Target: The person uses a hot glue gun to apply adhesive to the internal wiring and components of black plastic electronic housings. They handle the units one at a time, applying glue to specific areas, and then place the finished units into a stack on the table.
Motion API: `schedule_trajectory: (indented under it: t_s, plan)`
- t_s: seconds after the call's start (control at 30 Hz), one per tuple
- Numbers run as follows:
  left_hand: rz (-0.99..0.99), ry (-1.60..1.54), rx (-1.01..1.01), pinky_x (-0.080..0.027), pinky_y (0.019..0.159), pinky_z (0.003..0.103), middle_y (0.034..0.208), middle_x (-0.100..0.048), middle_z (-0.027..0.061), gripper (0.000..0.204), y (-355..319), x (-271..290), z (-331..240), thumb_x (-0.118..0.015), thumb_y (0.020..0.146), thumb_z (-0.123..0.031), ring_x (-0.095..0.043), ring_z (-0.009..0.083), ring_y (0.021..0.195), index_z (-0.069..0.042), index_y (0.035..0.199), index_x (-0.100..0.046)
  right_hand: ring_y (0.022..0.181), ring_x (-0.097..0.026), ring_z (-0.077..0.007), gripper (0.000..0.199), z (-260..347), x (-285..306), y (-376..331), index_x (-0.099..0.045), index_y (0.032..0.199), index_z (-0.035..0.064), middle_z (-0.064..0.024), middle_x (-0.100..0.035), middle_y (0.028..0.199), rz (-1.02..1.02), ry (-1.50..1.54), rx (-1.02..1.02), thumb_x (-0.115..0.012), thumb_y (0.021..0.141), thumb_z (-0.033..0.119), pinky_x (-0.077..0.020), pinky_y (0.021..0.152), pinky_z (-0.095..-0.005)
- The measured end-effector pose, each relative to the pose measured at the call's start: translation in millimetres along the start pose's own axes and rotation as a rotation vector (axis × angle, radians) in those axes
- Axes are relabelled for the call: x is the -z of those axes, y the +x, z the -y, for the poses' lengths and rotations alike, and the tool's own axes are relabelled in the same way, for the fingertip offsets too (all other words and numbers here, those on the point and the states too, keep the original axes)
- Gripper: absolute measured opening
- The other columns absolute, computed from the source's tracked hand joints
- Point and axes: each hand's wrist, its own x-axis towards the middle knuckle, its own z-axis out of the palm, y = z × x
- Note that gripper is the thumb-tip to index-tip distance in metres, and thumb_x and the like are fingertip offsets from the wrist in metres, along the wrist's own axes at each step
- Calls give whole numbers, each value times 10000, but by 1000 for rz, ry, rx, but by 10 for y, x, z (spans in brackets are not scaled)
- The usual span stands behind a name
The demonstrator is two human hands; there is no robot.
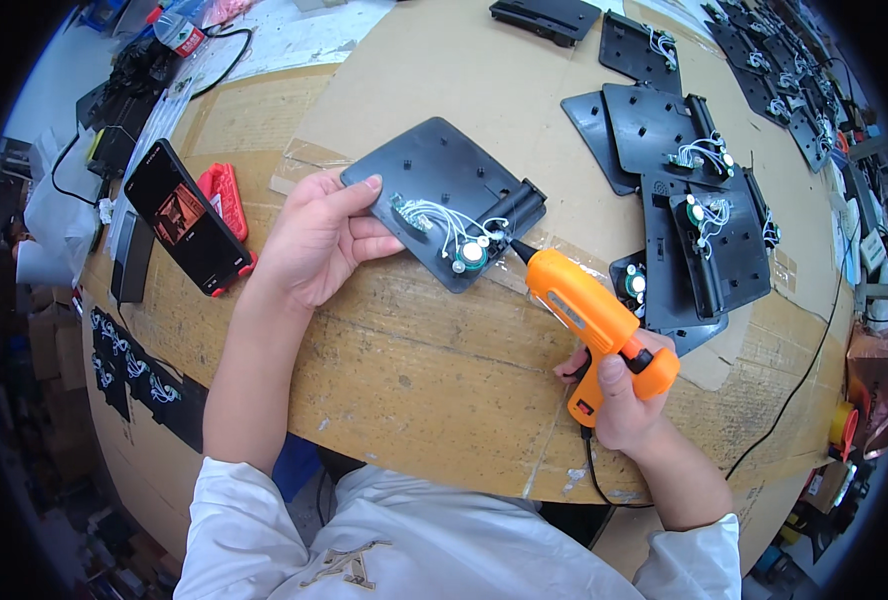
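My left hand (322,232) grips the left edge of a black plastic panel (429,165), thumb on top and fingers beneath. White wires (439,215) run across the panel from a small green circuit board (410,212) to a round silver-and-green part (471,254) near its lower corner. In my right hand (626,395) is an orange hot glue gun (582,300), with fingers wrapped round its handle. The gun's dark nozzle tip points at the panel's right edge, close to the wire ends beside the round part. Whether the tip touches is hard to tell.
Several similar black panels with wires (669,130) are stacked at the right, more at the far right. A phone (184,215) leans on a stand at the left, beside a red object (224,200). A bottle (176,33) lies far left. The gun's black cord (592,465) trails rightward.
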Motion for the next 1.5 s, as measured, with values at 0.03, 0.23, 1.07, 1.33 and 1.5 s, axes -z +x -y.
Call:
schedule_trajectory:
  t_s: [0.03,0.23,1.07,1.33,1.5]
  plan:
    - [-6,-15,-1,-637,652,276,965,-707,207,227,6,-8,1,-503,996,-94,-737,240,814,97,1093,-578,482,-556,-161,363,1,-5,9,-687,764,-9,-65,-611,587,-2,3,5,-630,927,311,-440,504,-272]
    - [20,-53,2,-636,661,288,965,-709,193,215,-1,6,3,-505,996,-94,-737,239,811,77,1105,-576,507,-601,-161,345,-17,-22,-23,-686,823,-34,-64,-629,596,-39,66,3,-635,923,291,-469,515,-268]
    - [66,-12,-53,-643,639,305,947,-715,192,210,-53,-85,-28,-527,991,-94,-739,229,758,82,1098,-568,506,-541,-153,280,-352,-52,-95,-579,757,-6,-58,-550,581,-197,-107,103,-677,907,208,-428,514,-286]
    - [-76,53,-246,-614,592,261,946,-717,102,205,-225,-63,-105,-553,990,-134,-725,170,749,3,1137,-594,513,-538,-124,184,-99,-61,-75,-556,836,37,-29,-554,592,-69,-46,-200,-694,898,143,-428,499,-258]
    - [-52,-152,-658,-634,658,334,956,-709,103,192,-624,9,-504,-517,1009,-143,-728,207,777,-24,1147,-577,616,-627,-160,215,-156,80,-165,-526,1105,20,-108,-620,839,-83,196,-222,-567,981,192,-499,512,-258]
